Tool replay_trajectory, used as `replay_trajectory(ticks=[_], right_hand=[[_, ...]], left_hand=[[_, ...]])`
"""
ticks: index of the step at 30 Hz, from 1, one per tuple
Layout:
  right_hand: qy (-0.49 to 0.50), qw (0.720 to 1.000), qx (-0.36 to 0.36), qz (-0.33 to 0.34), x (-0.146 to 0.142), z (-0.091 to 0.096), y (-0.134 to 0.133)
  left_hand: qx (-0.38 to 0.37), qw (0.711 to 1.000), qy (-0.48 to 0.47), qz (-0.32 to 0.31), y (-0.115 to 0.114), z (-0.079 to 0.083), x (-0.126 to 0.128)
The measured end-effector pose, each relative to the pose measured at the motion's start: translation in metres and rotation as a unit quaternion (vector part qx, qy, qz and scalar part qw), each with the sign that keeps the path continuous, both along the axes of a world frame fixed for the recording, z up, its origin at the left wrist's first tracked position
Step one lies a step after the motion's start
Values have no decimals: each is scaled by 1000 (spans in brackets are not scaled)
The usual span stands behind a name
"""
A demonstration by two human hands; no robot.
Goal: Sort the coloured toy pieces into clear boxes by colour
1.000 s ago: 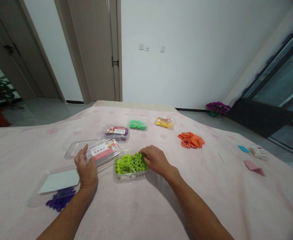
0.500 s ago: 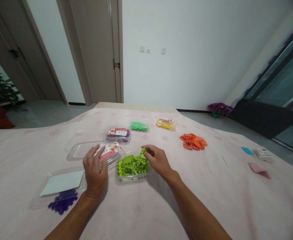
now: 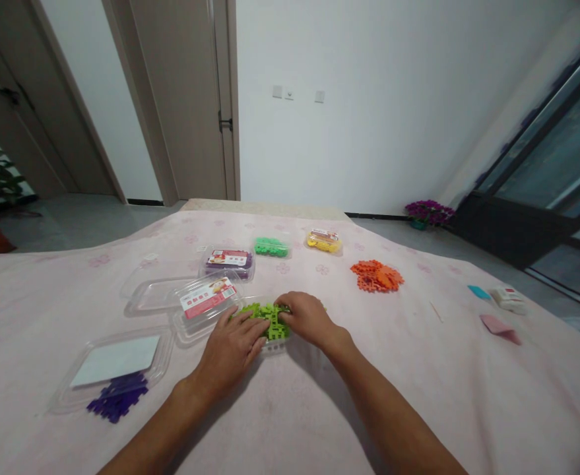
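Observation:
Both my hands rest on a clear plastic tray (image 3: 274, 345) filled with lime green plastic pieces (image 3: 268, 315) in the middle of the pink cloth. My left hand (image 3: 233, 346) lies flat over the tray's left side, fingers stretched out on the pieces. My right hand (image 3: 307, 318) covers the right side with its fingers curled down onto the pieces. A clear lid with a red label (image 3: 201, 301) lies just left of the tray, apart from my left hand.
An open clear box with a white card (image 3: 114, 360) and purple pieces (image 3: 116, 399) lies at the left. Farther back stand a purple box (image 3: 227, 259), a green pile (image 3: 271, 247), a yellow box (image 3: 324, 240) and loose orange pieces (image 3: 376, 276). Small items (image 3: 500, 303) lie at the right.
My left hand let go of the labelled lid and moved right onto the green pieces. My right hand lowered onto the tray's right side.

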State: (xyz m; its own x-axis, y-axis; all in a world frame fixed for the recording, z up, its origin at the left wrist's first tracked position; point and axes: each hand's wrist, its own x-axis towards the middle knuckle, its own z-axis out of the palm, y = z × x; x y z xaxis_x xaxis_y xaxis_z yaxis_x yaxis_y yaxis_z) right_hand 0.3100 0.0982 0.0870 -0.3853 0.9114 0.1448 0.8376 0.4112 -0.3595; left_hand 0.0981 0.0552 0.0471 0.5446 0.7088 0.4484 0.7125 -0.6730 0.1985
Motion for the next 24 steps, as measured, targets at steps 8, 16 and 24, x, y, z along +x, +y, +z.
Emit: replay_trajectory(ticks=[8,16,24], right_hand=[[80,996,38,-27,6,-8,6],[225,968,35,-105,9,-25,10],[311,938,16,-150,-1,-28,6]], left_hand=[[7,1000,-21,18,-8,11,12],[2,998,-52,30,-4,17,25],[5,995,-84,52,-1,17,39]])
